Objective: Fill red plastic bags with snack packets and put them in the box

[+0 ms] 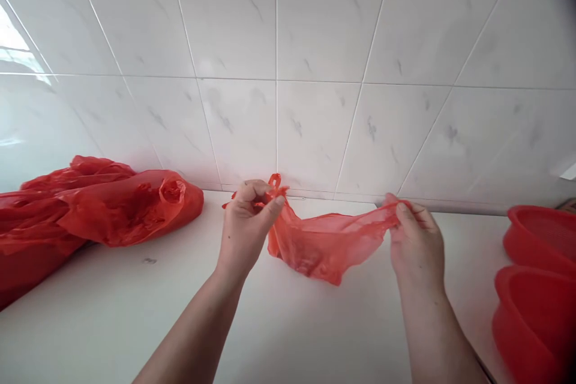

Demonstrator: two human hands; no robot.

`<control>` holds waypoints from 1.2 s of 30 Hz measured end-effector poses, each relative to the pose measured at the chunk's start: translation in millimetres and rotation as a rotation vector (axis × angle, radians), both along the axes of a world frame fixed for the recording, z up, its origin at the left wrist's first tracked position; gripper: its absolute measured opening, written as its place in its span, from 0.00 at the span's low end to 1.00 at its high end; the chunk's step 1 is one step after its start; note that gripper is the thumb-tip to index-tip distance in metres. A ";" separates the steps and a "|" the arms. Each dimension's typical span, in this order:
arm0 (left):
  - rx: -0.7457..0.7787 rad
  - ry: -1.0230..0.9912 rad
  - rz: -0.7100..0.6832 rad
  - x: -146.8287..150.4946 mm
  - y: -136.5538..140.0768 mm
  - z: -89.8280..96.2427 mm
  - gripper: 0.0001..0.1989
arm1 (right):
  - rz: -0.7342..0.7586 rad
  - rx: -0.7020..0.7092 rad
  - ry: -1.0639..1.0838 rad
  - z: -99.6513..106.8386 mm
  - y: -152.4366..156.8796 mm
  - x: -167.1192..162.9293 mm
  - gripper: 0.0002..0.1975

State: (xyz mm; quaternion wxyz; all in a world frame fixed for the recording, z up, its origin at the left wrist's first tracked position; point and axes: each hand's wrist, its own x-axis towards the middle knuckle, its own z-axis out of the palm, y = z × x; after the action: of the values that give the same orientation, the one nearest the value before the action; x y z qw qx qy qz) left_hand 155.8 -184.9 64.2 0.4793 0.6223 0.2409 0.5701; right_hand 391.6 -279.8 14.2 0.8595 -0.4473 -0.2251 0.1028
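A thin red plastic bag (321,243) stretches between my two hands above the white surface. My left hand (249,216) pinches its gathered end, where a small loop of the plastic sticks up past the thumb. At the other end, my right hand (416,231) grips the bag between thumb and fingers. The middle of the bag sags and hangs in loose folds; the plastic is see-through in places.
A heap of red plastic bags (130,207) lies at the left on the white surface (292,330). Two red bowl-like containers (517,312) stand at the right edge, partly cut off. Behind rises a wall of marbled white tiles (319,126).
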 end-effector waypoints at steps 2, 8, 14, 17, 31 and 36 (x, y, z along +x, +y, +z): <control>0.017 0.089 -0.040 1.4 -0.9 -6.6 0.07 | 0.145 0.036 0.083 -4.1 8.9 -8.3 0.16; -0.037 0.133 -0.283 7.6 -8.0 -6.4 0.06 | 0.506 -0.037 0.090 7.8 12.6 -59.0 0.20; -0.061 0.135 -0.536 10.8 -11.7 -12.8 0.06 | 0.770 -0.470 -0.372 9.3 6.0 -92.3 0.22; 0.036 0.153 -0.335 11.8 -9.3 -26.5 0.12 | 0.718 -0.594 -0.350 2.6 13.5 -85.4 0.21; 0.004 0.265 -0.206 33.2 4.3 -73.6 0.04 | 1.009 -0.481 -0.454 -3.3 11.0 -52.7 0.21; -0.204 0.297 -0.390 32.8 2.5 -76.5 0.07 | 1.009 -0.565 -0.586 -4.2 6.7 -47.5 0.16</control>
State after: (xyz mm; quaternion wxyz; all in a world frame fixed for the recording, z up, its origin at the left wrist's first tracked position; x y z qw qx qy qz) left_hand 188.6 -182.5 -12.3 0.5998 0.6823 0.2402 0.3421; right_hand 344.0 -273.1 10.1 0.4578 -0.5050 -0.5970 0.4230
